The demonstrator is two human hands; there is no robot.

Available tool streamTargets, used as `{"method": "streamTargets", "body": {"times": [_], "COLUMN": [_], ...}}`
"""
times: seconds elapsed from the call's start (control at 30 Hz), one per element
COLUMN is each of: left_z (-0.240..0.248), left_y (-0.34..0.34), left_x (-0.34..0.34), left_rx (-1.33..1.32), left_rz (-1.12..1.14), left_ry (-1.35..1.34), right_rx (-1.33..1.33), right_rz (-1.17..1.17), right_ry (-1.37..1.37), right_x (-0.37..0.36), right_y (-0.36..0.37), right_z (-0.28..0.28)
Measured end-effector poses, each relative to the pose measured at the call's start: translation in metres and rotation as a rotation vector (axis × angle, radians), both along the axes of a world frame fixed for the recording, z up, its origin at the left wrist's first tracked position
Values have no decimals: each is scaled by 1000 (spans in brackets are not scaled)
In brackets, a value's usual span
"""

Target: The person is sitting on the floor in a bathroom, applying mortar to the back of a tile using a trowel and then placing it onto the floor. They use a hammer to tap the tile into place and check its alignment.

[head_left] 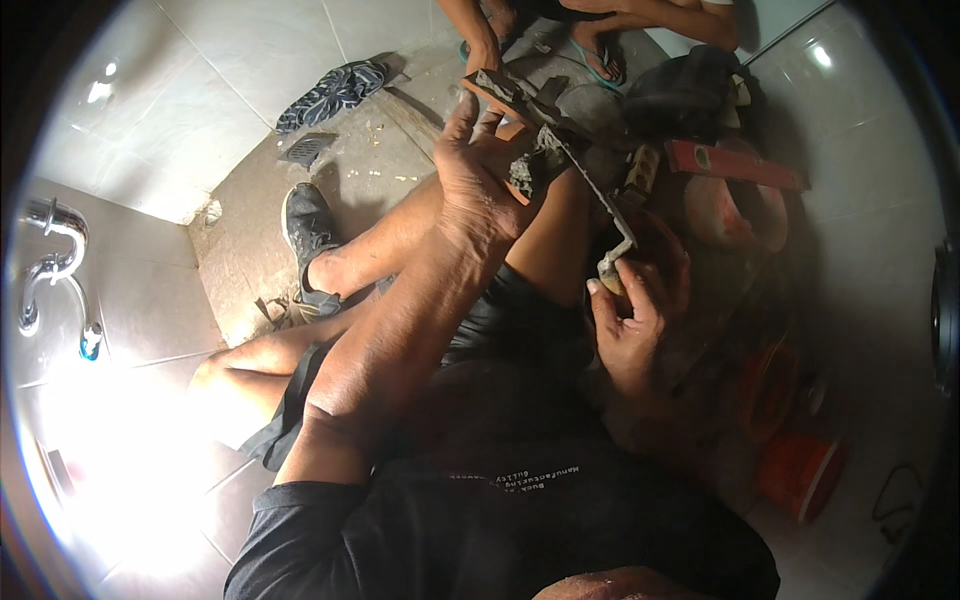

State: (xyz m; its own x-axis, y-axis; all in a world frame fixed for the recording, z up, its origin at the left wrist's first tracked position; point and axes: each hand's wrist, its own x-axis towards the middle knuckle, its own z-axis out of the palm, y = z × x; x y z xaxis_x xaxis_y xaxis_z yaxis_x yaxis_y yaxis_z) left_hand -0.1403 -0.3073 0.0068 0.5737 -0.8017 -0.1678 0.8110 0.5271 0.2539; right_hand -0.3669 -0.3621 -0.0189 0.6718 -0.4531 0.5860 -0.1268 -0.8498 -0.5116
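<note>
My left hand is raised palm up at the upper middle, with its fingers around an orange terracotta piece that looks like a brick or clay tile. Grey mortar clings to this piece, and part of its outline is hidden by the hand. In my right hand is the handle of a mortar-caked trowel. The trowel's blade, seen nearly edge-on, points up and left, its tip at the mortar beside the piece. Another person's hand reaches down just beyond my left hand.
A patterned cloth and a drain grate lie on the dusty floor. A red spirit level rests over a pale bucket; an orange bucket stands lower right. Chrome pipes project from the left wall. The other person's sandalled foot is ahead.
</note>
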Motion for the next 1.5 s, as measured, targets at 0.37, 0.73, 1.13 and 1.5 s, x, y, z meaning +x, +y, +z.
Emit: {"method": "streamTargets", "body": {"times": [0.37, 0.73, 1.13, 1.5], "left_z": [18, 29, 20, -48], "left_y": [-17, -6, 22, 82], "left_x": [-4, 10, 25, 68], "left_rx": [-114, -114, -378, -418], "left_rz": [38, 51, -82, 87], "left_ry": [49, 166, 179, 130], "right_rx": [-276, -130, -85, -329], "right_rz": [-145, -247, -219, -367], "right_ry": [86, 106, 118, 654], "right_x": [-7, -53, -51, -60], "right_y": [5, -24, -36, -44], "right_z": [-11, -6, -1, 70]}}
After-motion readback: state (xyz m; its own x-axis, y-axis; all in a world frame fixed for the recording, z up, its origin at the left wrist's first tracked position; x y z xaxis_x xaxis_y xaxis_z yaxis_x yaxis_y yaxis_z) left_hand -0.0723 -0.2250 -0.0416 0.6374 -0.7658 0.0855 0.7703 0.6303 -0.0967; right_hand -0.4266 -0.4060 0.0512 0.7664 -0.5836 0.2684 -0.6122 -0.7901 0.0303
